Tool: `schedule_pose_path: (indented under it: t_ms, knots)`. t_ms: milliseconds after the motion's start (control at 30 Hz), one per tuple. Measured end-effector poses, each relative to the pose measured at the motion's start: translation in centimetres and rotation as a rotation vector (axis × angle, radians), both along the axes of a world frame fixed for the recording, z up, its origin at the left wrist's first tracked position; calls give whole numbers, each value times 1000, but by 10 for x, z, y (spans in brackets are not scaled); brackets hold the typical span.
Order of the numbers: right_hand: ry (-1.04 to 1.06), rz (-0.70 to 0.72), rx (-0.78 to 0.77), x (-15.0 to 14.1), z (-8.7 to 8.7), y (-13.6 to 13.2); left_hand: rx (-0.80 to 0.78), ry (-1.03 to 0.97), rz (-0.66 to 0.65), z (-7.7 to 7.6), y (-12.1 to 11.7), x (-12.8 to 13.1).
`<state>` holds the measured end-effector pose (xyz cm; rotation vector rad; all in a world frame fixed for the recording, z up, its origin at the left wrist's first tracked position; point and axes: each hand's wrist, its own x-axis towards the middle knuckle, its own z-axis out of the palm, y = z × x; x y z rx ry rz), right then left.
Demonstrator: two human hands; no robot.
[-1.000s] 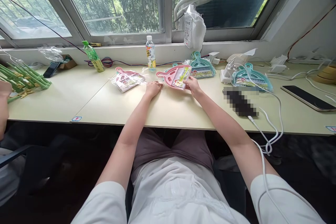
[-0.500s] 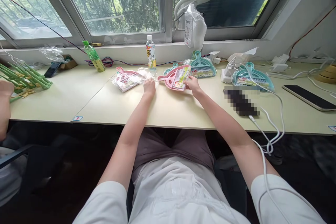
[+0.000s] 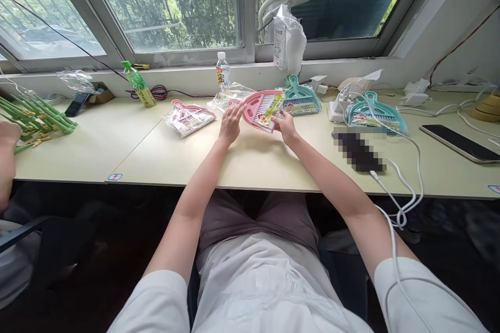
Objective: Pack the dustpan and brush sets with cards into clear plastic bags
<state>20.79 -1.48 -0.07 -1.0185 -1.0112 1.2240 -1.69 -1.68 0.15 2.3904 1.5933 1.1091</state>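
Note:
A pink dustpan (image 3: 253, 112) with a small brush and a printed label card is lifted a little over the table, tilted toward me. My right hand (image 3: 285, 126) grips its label-side edge between thumb and fingers. My left hand (image 3: 231, 124) is closed on its other end, by the handle, which the fingers partly hide. Just behind that hand lies a crumpled clear plastic bag (image 3: 238, 91). A second pink dustpan set (image 3: 191, 118), in clear wrapping, rests on the table to the left.
Teal dustpan sets (image 3: 300, 100) lie behind and to the right. Bottles (image 3: 222, 73) stand by the window. A charging phone (image 3: 357, 151), white cables (image 3: 417, 166) and a tablet-like device (image 3: 461, 143) occupy the right. At far left, another person's hand (image 3: 7, 138) is beside green stalks (image 3: 47, 114).
My left hand has left the plastic bag and moved right onto the pink dustpan. The dustpan is raised and turned slightly, and the bag now lies further back, near the bottle.

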Motion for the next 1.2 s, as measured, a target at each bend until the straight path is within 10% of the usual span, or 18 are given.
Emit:
schedule_pose_path:
  t_ms: [367, 833, 1200]
  knots:
    - [17, -16, 8, 1, 0, 3, -4, -21, 117, -2, 5, -13]
    - [56, -7, 22, -4, -4, 2, 35, 55, -129, 3, -6, 2]
    - [120, -26, 76, 0, -2, 2, 269, -988, 246, 15, -9, 4]
